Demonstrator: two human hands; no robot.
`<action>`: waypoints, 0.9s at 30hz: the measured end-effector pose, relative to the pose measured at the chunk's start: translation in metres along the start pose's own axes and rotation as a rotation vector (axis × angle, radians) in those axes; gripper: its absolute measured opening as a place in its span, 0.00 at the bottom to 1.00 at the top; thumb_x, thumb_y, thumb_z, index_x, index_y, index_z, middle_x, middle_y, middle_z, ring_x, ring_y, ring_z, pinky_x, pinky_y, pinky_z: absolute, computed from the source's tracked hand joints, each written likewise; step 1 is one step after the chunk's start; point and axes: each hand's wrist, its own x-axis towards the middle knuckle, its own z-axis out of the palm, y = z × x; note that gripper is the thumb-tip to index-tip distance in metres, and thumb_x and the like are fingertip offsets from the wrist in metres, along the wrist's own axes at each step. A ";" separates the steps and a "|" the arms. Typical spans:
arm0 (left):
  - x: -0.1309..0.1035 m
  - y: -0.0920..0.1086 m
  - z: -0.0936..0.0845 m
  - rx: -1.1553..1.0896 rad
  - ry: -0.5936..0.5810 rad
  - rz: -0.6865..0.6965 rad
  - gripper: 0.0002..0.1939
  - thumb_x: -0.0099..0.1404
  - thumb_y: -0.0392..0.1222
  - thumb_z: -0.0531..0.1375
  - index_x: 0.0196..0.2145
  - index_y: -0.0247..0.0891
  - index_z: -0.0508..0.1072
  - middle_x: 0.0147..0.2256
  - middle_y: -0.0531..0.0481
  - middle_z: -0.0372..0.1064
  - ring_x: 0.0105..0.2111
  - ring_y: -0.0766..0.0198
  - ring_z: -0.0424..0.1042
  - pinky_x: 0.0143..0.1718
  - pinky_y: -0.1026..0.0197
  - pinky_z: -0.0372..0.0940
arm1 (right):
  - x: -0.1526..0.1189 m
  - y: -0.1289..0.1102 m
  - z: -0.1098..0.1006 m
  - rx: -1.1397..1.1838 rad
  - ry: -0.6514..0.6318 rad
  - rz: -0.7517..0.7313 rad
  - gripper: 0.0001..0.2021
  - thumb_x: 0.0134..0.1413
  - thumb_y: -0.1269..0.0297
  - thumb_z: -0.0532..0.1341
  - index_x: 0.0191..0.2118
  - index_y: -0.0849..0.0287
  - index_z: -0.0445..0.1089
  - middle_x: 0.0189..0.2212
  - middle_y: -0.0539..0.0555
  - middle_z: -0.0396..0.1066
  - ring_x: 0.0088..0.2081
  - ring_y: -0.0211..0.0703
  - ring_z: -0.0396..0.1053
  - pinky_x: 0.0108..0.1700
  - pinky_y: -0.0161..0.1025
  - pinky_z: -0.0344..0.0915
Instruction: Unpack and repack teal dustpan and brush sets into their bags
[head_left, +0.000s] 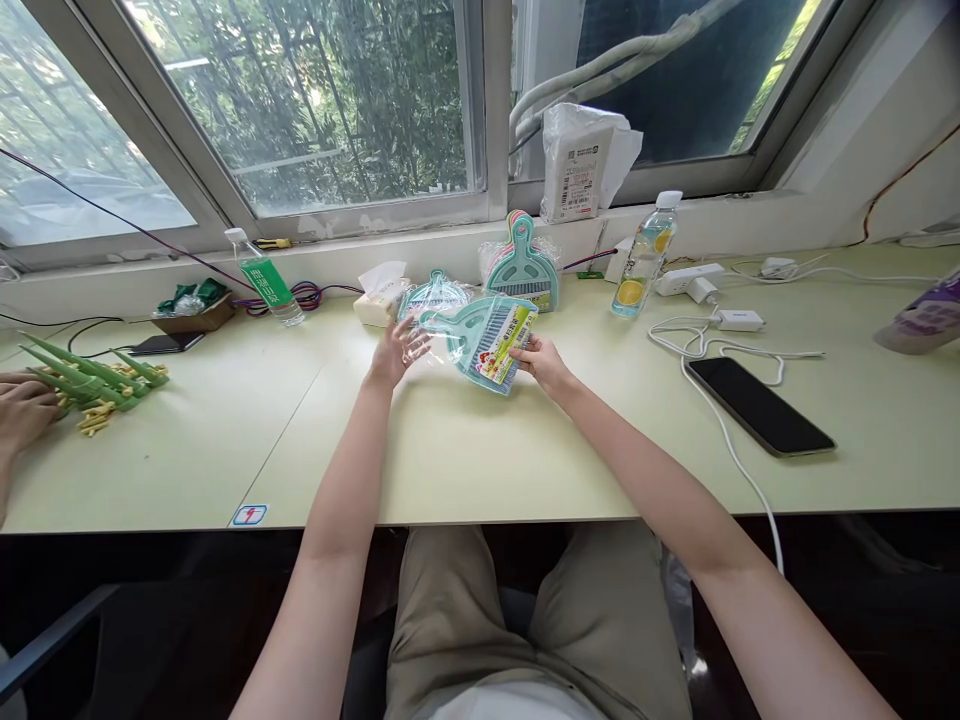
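Observation:
A teal dustpan-and-brush set (491, 342) in clear plastic, with a yellow-green label, is tilted above the table in front of me. My right hand (541, 362) pinches its right edge by the label. At the handle end, my left hand (401, 352) has its fingers apart, touching or close to the loose clear wrap; which of these I cannot tell. Behind, a stack of similar teal and pink sets (521, 265) leans against the wall below the window. Another wrapped teal set (435, 292) is behind the held one, partly hidden.
A tissue pack (381, 292) and a green-labelled bottle (266, 280) are at left, a lemon-label bottle (646, 255), white cables and a black phone (759, 405) at right. Another person's hand (28, 408) is beside green plastic stalks (105, 378).

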 end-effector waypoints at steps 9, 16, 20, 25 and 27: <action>-0.010 -0.003 0.066 -0.199 -0.070 0.057 0.30 0.64 0.63 0.56 0.55 0.40 0.67 0.50 0.44 0.72 0.52 0.55 0.71 0.49 0.54 0.68 | -0.001 0.002 0.006 0.115 0.081 -0.068 0.12 0.44 0.75 0.68 0.36 0.57 0.70 0.37 0.51 0.78 0.42 0.43 0.76 0.54 0.48 0.72; -0.023 -0.021 0.116 -0.447 -0.075 0.004 0.27 0.50 0.50 0.72 0.45 0.38 0.71 0.38 0.48 0.76 0.43 0.56 0.75 0.42 0.57 0.69 | 0.000 0.010 0.010 0.141 0.138 -0.137 0.16 0.41 0.71 0.70 0.38 0.56 0.69 0.38 0.50 0.78 0.46 0.44 0.75 0.56 0.47 0.70; -0.029 -0.019 0.121 -0.463 -0.065 0.033 0.25 0.54 0.50 0.70 0.46 0.38 0.72 0.42 0.47 0.76 0.47 0.55 0.74 0.49 0.55 0.67 | -0.001 0.008 0.012 0.176 0.143 -0.157 0.15 0.41 0.72 0.69 0.38 0.56 0.70 0.41 0.51 0.78 0.49 0.45 0.73 0.57 0.45 0.69; -0.030 -0.013 0.119 -0.424 -0.056 -0.019 0.22 0.56 0.51 0.68 0.44 0.38 0.73 0.43 0.47 0.76 0.47 0.55 0.74 0.51 0.55 0.68 | 0.000 0.003 0.012 0.176 0.081 -0.097 0.14 0.42 0.73 0.70 0.36 0.57 0.69 0.38 0.51 0.78 0.46 0.46 0.75 0.55 0.47 0.71; -0.030 -0.010 0.115 -0.386 -0.087 -0.061 0.21 0.57 0.52 0.67 0.44 0.37 0.74 0.43 0.47 0.76 0.47 0.55 0.74 0.51 0.54 0.68 | 0.001 0.001 0.011 0.172 0.056 -0.063 0.14 0.42 0.74 0.70 0.36 0.57 0.68 0.36 0.51 0.78 0.42 0.45 0.76 0.51 0.48 0.73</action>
